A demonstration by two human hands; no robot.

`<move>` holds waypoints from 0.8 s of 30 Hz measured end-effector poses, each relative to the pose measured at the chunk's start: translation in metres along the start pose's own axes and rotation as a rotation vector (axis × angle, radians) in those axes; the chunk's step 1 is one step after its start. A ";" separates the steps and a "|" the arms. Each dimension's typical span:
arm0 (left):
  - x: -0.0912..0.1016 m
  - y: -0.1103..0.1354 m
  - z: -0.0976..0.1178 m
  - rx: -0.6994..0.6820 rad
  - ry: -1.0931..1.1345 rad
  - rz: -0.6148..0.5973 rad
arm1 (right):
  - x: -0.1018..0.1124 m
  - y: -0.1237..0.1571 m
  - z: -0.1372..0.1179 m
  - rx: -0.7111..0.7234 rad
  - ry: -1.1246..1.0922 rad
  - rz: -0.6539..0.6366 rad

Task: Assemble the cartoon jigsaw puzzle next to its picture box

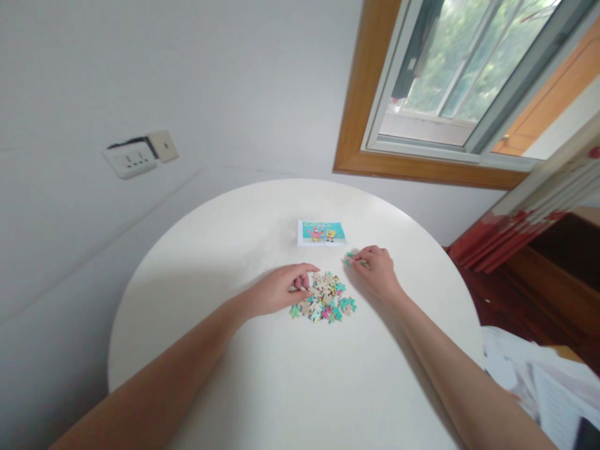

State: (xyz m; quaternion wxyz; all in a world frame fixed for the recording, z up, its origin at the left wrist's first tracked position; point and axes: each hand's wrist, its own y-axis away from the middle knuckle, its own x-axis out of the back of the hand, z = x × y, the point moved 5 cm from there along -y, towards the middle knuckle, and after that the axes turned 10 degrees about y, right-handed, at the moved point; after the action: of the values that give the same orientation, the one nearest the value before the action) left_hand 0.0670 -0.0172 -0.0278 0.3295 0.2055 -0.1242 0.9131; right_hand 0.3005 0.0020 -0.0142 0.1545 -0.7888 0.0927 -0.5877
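Note:
A loose heap of jigsaw puzzle pieces [327,300] in teal, beige, pink and yellow lies on the round white table [300,387]. At the heap's left edge is my left hand [284,289], its index finger stretched out and its thumb apart from it, the other fingers curled. Beyond the heap to the right, my right hand [376,269] pinches a teal puzzle piece [349,257] low over the tabletop. The fingers partly cover this piece. Behind the heap stands or lies a picture card [323,233] with two cartoon figures on teal.
A pale wall with a socket [132,159] rises behind the table. To the right are a wood-framed window [422,164] and a red-and-cream curtain [520,222]. Papers [539,375] are piled lower right, beside the table edge.

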 end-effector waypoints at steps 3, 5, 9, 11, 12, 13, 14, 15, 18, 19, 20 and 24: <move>0.000 0.000 0.002 -0.011 -0.017 0.006 | -0.001 -0.001 0.008 -0.046 0.096 0.004; 0.001 0.000 0.003 -0.013 -0.024 0.009 | 0.001 -0.001 0.011 -0.060 0.142 0.013; 0.000 0.000 0.003 -0.016 -0.015 0.008 | 0.007 -0.001 0.011 -0.028 0.174 0.012; 0.000 0.000 0.002 -0.012 -0.012 0.008 | 0.008 0.000 0.009 0.032 0.182 -0.001; 0.000 0.000 0.002 -0.010 -0.018 0.008 | 0.008 0.001 0.007 0.062 0.191 -0.009; 0.000 0.000 0.002 -0.009 -0.024 0.008 | 0.007 0.002 0.005 0.087 0.202 -0.017; 0.000 0.000 0.002 -0.009 -0.028 0.009 | 0.007 0.003 0.003 0.104 0.213 -0.024; 0.000 0.000 0.001 -0.009 -0.028 0.010 | 0.006 0.004 0.002 0.113 0.225 -0.028; 0.000 -0.001 -0.001 -0.017 0.005 0.010 | 0.004 0.005 0.001 0.112 0.243 -0.029; 0.000 -0.001 -0.002 -0.017 0.018 0.006 | 0.004 0.004 0.001 0.110 0.244 -0.026; 0.000 -0.001 -0.002 -0.016 0.027 0.003 | 0.003 0.004 0.001 0.112 0.243 -0.024; 0.001 -0.001 0.000 0.001 0.024 0.019 | 0.003 0.002 0.001 0.137 0.230 -0.014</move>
State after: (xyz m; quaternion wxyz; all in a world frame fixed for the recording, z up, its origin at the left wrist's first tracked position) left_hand 0.0670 -0.0161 -0.0271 0.3224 0.1934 -0.1216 0.9186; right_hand 0.3026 -0.0009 -0.0131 0.1922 -0.7044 0.0640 -0.6803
